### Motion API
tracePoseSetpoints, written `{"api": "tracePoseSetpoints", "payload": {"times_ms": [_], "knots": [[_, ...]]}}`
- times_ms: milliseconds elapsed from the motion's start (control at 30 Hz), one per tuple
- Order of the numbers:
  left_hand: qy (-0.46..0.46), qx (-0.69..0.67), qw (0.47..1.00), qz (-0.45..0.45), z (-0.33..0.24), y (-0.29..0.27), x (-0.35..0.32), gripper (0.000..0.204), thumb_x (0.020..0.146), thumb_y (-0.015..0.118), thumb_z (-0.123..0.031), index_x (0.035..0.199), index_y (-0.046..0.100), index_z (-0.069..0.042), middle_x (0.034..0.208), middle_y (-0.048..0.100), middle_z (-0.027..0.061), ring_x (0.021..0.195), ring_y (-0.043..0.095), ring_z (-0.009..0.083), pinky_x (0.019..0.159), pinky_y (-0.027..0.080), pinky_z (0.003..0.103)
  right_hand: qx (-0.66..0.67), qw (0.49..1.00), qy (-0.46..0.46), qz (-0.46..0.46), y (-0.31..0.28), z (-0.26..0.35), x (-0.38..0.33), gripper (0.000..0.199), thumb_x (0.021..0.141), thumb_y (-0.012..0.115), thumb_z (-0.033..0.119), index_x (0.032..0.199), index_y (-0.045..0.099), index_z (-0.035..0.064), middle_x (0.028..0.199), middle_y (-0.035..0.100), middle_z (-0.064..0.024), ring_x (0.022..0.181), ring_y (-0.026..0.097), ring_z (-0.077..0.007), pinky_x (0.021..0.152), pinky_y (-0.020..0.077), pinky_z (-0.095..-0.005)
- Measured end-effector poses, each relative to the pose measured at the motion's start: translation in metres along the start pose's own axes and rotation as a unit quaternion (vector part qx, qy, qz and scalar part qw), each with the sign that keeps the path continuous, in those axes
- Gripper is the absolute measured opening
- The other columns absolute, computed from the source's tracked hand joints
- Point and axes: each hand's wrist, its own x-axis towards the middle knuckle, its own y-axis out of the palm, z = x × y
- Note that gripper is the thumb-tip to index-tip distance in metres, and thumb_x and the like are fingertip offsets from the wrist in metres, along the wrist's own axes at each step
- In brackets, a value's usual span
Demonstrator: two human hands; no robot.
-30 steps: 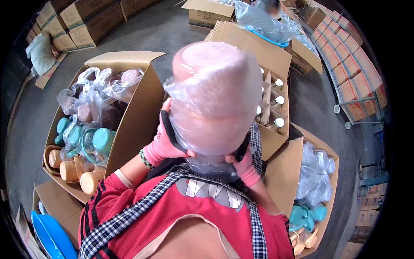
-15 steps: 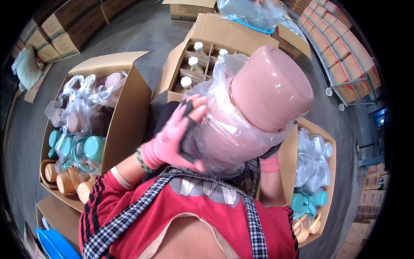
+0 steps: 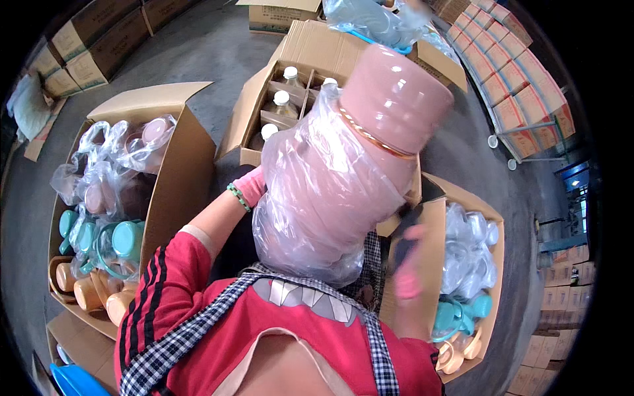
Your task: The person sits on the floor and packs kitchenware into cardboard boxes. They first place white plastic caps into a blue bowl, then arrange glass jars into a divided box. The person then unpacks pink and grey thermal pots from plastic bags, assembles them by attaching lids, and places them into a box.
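Observation:
A large glossy pink thermos [image 3: 396, 99] with a thin gold band leans over my lap, tilted to the upper right. A clear plastic bag [image 3: 317, 191] wraps its lower part, leaving the end beyond the band bare. My left hand [image 3: 254, 185], in a pink glove, holds the thermos from its left side; the fingers are hidden behind it. To the right of the thermos, my right hand [image 3: 409, 264] is off it, in a pink and black glove. Motion smears its fingers, so their shape does not show.
Ahead stands a divided carton [image 3: 254, 155] of white-capped bottles [image 3: 282, 105]. Cartons at left [image 3: 181, 158] and right [image 3: 422, 244] hold pink, teal and orange plastic parts, some bagged. A blue basin [image 3: 76, 381] sits lower left. Stacked boxes [image 3: 518, 92] stand on a cart, far right.
My right hand has come away from the thermos and moved down. My left hand has gone from the bag's front to behind the thermos. The thermos has shifted left, more of it now bagged below the band.

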Motion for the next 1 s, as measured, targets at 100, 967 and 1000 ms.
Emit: {"api": "tracePoseSetpoints", "payload": {"times_ms": [100,967,1000], "knots": [[0.068,0.117,0.991,0.006,0.016,0.017,0.021,0.03,0.08,0.052,-0.012,0.108,0.05,-0.001,0.099,0.058,0.0089,0.088,0.055,0.0148,0.077,0.045,0.028,0.095,0.959,-0.227,-0.137,-0.056,0.082,0.069,0.069,0.074,0.055,0.048,0.123,0.035,0.0036,0.121,0.041,-0.0074,0.108,0.043,-0.0197,0.091,0.0346,-0.0328],[0.337,0.53,0.773,-0.089,0.036,0.03,-0.081,0.04,0.065,0.063,-0.01,0.102,0.051,0.001,0.094,0.056,0.0151,0.086,0.055,0.0303,0.075,0.043,0.034,-0.357,0.898,0.185,0.177,-0.083,0.131,0.064,0.063,0.077,0.055,0.043,0.122,0.039,0.0013,0.108,0.051,-0.0109,0.102,0.046,-0.0174,0.089,0.0332,-0.0272],[0.341,0.536,0.768,-0.081,0.035,0.034,-0.087,0.038,0.065,0.063,-0.009,0.1,0.052,0.0,0.092,0.056,0.0149,0.084,0.055,0.0309,0.074,0.044,0.034,-0.326,0.894,0.225,0.208,-0.084,0.133,0.065,0.061,0.08,0.05,0.045,0.12,0.04,0.0012,0.104,0.053,-0.0111,0.1,0.048,-0.017,0.087,0.0347,-0.027]]}}
